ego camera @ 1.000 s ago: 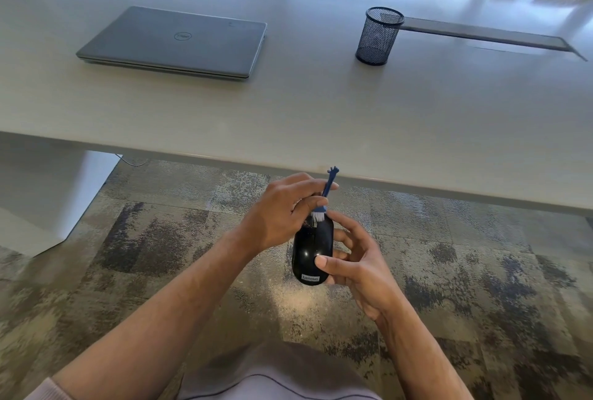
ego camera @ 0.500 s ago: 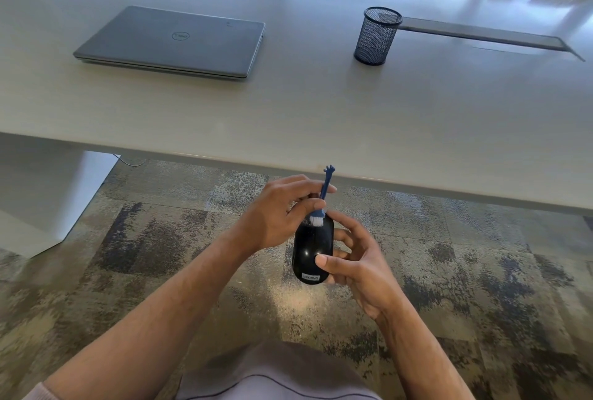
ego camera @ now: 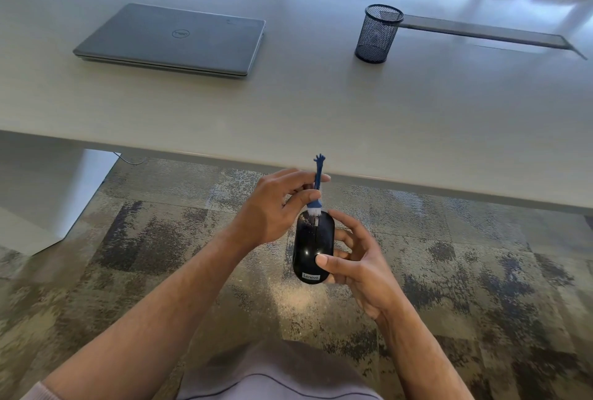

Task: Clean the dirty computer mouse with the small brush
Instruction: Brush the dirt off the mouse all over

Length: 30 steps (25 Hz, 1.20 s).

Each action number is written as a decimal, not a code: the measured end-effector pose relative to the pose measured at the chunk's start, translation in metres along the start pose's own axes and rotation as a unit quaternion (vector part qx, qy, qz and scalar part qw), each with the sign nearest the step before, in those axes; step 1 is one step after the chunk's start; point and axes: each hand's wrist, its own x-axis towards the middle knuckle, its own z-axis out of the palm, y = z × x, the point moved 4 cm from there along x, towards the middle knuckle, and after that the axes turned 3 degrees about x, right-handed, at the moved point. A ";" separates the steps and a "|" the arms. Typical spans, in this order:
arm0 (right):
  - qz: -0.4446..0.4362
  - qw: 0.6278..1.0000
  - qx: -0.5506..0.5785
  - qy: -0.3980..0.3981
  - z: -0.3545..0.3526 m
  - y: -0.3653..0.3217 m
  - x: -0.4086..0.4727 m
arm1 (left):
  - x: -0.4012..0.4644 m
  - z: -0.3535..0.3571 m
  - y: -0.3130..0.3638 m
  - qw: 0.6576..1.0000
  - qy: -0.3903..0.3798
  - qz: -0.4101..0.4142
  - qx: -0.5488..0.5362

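A black computer mouse (ego camera: 313,244) with a white label at its near end is held over the carpet, in front of the table edge. My right hand (ego camera: 356,258) grips it from the right side, thumb on its top. My left hand (ego camera: 272,207) pinches a small blue brush (ego camera: 317,189) by its handle. The brush stands nearly upright, and its white bristles touch the far end of the mouse by the scroll wheel. Pale dust specks show on the mouse's far half.
A pale table (ego camera: 321,104) spans the view beyond my hands. On it lie a shut grey laptop (ego camera: 173,40) at the left and a black mesh pen cup (ego camera: 378,33) at the right, next to a long cable slot (ego camera: 487,33). Patterned carpet lies below.
The brush has shifted slightly toward the far tip of the mouse. Both hands and the mouse stay in nearly the same place.
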 end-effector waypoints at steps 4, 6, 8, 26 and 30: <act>0.006 1.000 -0.005 -0.004 0.003 -0.001 -0.001 | 0.001 0.004 0.012 0.999 -0.029 0.045 -0.001; 0.006 1.000 -0.006 -0.004 0.004 -0.001 -0.001 | -0.001 0.006 0.012 0.997 -0.055 0.059 0.012; 0.006 1.000 -0.008 0.000 0.003 -0.001 0.000 | -0.004 0.005 0.006 0.996 -0.067 0.058 0.020; 0.006 1.000 0.002 0.015 -0.003 0.001 0.002 | -0.003 0.010 -0.001 0.994 -0.075 0.073 0.025; 0.002 1.000 -0.001 0.018 -0.005 0.001 0.002 | -0.002 0.007 -0.001 0.995 -0.052 0.078 0.023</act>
